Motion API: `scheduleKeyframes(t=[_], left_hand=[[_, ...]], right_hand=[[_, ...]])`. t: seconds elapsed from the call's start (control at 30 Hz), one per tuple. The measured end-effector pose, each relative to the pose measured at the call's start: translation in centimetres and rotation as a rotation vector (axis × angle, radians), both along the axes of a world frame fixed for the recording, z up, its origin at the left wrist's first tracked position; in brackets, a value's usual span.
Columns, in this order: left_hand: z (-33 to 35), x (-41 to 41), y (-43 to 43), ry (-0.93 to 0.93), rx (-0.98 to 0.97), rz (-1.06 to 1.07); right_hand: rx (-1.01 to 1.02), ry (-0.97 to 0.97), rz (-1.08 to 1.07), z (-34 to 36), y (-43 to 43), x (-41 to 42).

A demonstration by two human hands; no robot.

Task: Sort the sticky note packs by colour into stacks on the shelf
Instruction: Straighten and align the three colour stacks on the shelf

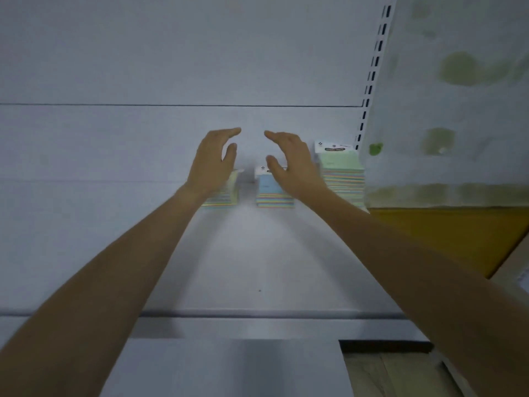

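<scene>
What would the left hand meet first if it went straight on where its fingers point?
Probably the white back panel: the left hand points up and forward above the stacks, passing just clear of the right hand. Depth is unclear, so they might brush.

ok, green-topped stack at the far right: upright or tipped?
Upright. The green-topped stack stands square on the shelf, its layers level and its edges aligned.
</scene>
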State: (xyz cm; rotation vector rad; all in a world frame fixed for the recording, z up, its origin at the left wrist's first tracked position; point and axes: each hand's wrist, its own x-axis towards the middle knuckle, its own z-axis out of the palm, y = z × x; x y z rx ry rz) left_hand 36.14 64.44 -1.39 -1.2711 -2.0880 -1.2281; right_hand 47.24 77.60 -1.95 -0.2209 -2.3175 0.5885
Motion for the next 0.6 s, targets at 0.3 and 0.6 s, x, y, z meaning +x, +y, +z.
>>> scheduleKeyframes(t=[0.3,0.6], left_hand=[[-3.1,-5.7,-7.1,-0.305,-0.199,-0.009],[-5.3,-6.5,-6.0,-0.522,-0.085,-0.155]], right_hand=[[-0.205,-0.188,-0.009,-3.4,-7.5,-6.1],[-0.432,-0.046,-0.161,-5.0,-9.8,-6.4]])
